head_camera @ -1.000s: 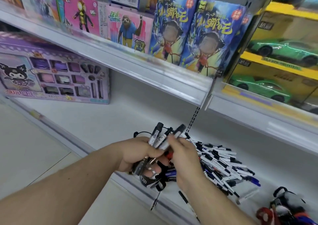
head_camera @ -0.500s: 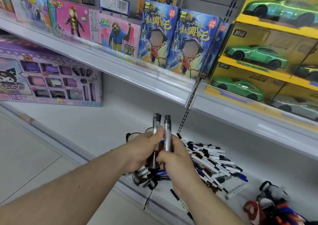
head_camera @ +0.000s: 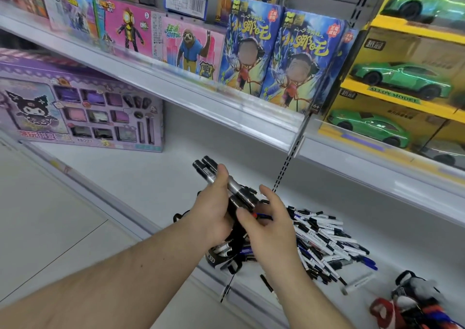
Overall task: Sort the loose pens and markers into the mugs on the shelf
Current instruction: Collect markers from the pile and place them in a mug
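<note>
the right hand (head_camera: pixel 266 225) has let go and spread open, while the left hand (head_camera: pixel 214 212) grips the marker bundle (head_camera: pixel 221 180) alone.

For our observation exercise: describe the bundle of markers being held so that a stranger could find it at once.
Start at the white lower shelf. Above its front edge, the left hand grips a bundle of markers. Unlike the loose pile lying to its right, these are raised and point up-left.

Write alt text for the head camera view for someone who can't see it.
A person's left hand grips a bundle of black markers above a black mug on a white store shelf, while the right hand hovers open beside it. A pile of loose pens lies to the right.
</note>
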Demonstrator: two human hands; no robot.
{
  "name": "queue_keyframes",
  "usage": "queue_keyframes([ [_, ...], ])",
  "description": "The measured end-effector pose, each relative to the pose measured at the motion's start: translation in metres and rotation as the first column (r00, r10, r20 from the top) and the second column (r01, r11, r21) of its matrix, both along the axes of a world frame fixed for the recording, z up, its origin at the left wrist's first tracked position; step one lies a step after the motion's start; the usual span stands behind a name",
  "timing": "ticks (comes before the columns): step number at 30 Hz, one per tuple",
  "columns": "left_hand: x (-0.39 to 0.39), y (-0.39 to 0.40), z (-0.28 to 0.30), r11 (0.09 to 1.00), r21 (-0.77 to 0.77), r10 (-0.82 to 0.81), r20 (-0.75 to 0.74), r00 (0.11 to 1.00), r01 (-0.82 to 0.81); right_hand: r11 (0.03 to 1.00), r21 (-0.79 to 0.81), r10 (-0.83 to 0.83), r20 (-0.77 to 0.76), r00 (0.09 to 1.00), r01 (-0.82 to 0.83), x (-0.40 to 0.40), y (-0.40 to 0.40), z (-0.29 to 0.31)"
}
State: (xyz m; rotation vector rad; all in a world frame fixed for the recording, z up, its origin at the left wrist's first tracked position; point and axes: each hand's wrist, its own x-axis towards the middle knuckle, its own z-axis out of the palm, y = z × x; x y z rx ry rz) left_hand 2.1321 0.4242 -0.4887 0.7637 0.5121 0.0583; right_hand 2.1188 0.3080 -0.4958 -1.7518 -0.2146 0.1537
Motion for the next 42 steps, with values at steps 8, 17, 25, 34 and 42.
queue_keyframes([
  [8,0.008,0.001,0.0,1.0,0.011,-0.003,-0.025,1.0,0.003,0.97,0.2,-0.14,0.009,0.99,0.135,0.005,0.022,-0.008],
  [17,0.016,0.034,0.0,0.982,0.186,0.027,-0.053,0.998,-0.017,0.991,0.12,-0.062,0.012,0.998,0.06,0.032,0.025,0.002],
  [25,0.01,0.1,0.0,0.936,0.287,0.255,-0.16,0.954,-0.202,0.985,-0.163,-0.042,0.06,0.997,0.052,0.06,0.01,-0.007],
  [34,0.003,0.112,-0.018,0.756,0.634,0.008,-0.258,0.966,0.163,0.553,-0.831,0.314,0.144,0.938,-0.058,0.107,0.072,-0.076],
  [42,0.008,0.118,-0.031,0.81,0.583,0.046,-0.18,0.983,0.069,0.226,-0.971,0.494,0.052,0.868,-0.071,0.111,0.131,-0.14],
])
